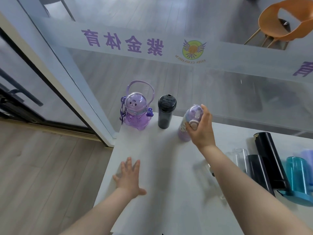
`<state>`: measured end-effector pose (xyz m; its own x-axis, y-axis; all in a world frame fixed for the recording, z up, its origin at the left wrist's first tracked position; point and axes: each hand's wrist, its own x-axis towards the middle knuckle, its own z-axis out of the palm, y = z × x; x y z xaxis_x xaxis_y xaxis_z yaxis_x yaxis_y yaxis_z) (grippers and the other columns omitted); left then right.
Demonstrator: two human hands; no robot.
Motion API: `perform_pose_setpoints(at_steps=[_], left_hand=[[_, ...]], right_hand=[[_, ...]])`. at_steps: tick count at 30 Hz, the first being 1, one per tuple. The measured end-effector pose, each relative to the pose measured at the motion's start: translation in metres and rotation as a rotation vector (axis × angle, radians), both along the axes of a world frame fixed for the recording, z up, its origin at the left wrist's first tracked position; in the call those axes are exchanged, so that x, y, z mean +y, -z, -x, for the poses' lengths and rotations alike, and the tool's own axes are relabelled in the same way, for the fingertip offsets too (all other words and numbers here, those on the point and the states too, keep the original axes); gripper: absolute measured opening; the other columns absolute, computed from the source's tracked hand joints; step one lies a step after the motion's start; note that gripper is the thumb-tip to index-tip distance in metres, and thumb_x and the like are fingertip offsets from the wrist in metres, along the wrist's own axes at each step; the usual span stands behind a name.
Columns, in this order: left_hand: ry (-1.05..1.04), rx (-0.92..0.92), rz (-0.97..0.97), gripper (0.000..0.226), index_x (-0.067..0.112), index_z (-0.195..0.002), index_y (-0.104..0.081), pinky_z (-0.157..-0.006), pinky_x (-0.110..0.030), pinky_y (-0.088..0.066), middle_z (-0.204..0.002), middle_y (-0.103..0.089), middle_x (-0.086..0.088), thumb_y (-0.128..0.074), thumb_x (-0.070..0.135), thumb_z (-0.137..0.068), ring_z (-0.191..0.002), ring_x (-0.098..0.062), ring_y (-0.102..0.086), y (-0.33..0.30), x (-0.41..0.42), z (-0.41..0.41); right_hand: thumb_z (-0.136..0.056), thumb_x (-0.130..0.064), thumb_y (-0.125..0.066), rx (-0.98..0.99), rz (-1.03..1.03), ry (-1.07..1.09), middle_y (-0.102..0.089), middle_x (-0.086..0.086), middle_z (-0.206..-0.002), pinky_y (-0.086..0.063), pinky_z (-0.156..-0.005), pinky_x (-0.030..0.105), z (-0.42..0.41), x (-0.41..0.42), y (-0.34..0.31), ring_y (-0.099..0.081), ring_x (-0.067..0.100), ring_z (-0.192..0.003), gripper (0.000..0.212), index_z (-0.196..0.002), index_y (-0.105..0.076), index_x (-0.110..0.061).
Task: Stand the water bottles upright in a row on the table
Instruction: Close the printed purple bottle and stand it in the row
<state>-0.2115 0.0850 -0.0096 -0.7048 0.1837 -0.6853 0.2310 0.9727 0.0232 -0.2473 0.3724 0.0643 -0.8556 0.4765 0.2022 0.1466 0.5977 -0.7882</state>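
Evidently the right hand fingers are clamping the light, smooth, rigid lilac bottle near its cap, body below them, while the left hand fingers are lying spread on the table.

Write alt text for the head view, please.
A person's right hand grips a lilac bottle, placing it beside a dark bottle and a purple cartoon bottle on a white table; the left hand rests flat.

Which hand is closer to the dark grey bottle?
The right hand. It grips the pale purple bottle standing just beside the dark grey bottle. The left hand lies flat on the table, much nearer the person.
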Motion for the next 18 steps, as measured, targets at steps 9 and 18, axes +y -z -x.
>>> perform_pose_setpoints(at_steps=[9,18], left_hand=[[-0.023,-0.017,0.010,0.127,0.030,-0.149,0.019,-0.111,-0.066,-0.020,-0.157,0.030,-0.005,-0.074,0.061,-0.068,-0.146,-0.033,0.021,0.001,0.003,0.002],[-0.029,-0.021,0.002,0.127,0.031,-0.149,0.020,-0.112,-0.065,-0.020,-0.157,0.031,-0.005,-0.073,0.061,-0.068,-0.146,-0.033,0.021,0.002,0.002,0.002]], right_hand=[[-0.080,-0.016,-0.073,-0.012,0.014,-0.012,-0.033,0.014,-0.141,-0.033,-0.100,0.023,0.033,0.015,-0.001,-0.041,0.024,-0.126,0.083,-0.146,-0.023,-0.011],[-0.080,-0.024,-0.074,-0.045,-0.014,-0.014,-0.034,0.011,-0.144,-0.040,-0.100,0.033,0.032,0.018,-0.002,-0.042,0.025,-0.129,0.085,-0.147,-0.023,-0.017]])
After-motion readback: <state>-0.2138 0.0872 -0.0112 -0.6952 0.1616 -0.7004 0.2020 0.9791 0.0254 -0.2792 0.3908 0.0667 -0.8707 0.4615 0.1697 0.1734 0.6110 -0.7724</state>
